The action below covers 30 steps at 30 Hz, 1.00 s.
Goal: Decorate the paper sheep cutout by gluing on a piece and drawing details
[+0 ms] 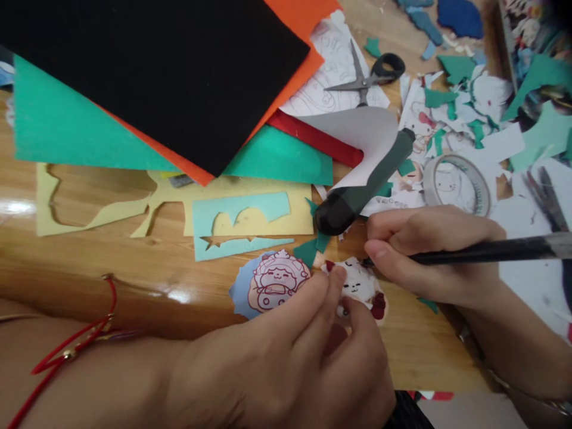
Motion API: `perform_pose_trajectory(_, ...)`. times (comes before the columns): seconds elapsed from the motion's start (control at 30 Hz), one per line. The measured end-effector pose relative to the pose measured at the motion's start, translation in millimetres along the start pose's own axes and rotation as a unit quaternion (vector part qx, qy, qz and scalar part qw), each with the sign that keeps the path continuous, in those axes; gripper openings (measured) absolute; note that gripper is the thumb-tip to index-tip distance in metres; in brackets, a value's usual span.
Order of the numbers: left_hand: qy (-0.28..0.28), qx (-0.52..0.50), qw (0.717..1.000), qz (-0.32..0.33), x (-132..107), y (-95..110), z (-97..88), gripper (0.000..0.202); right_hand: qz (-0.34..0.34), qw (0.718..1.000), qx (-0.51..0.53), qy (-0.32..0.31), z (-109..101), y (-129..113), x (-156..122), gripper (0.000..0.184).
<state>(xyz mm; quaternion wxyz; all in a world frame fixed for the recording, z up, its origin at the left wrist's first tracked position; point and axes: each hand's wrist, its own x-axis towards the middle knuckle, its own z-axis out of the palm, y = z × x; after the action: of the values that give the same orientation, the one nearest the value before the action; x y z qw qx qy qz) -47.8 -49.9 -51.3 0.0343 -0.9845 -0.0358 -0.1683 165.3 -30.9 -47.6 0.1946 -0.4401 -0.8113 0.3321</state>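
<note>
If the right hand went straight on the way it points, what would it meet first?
Probably the cutout under the left hand's fingers. The right hand's black tool would arrive first; whether its tip already touches is unclear.

Glossy wooden table (424, 351), grain visible; white light glare (179, 296) at left

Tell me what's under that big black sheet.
Under the black sheet, an orange sheet pokes out, with a green sheet beneath that. Whatever else the black sheet covers can't be seen.
</note>
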Motion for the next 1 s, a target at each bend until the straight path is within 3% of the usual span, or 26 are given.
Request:
perform_pose_trajectory(0.3,0.009,-0.003,1.0,-0.009,1.8,2.4,-1.5,0.034,-0.02,0.999,-0.038,-0.002,-1.0,-0.3,0.7,0.041)
perform_pose_trajectory(0.43,0.032,-0.006,0.999,-0.027,4.8,0.9,-1.0,0.034,0.009,0.998,-0.058,-0.007,-2.2,-2.1,-0.2,0.041)
perform_pose_trajectory(0.7,0.009,-0.016,1.0,-0.013,2.7,-0.5,-0.7,0.033,-0.005,0.997,-0.072,-0.017,-2.0,-0.1,-0.9,0.042)
perform_pose_trajectory(1.0,-0.001,-0.01,1.0,-0.005,1.1,1.1,-1.4,0.034,0.002,1.0,0.017,-0.001,1.0,3.0,-2.5,0.043)
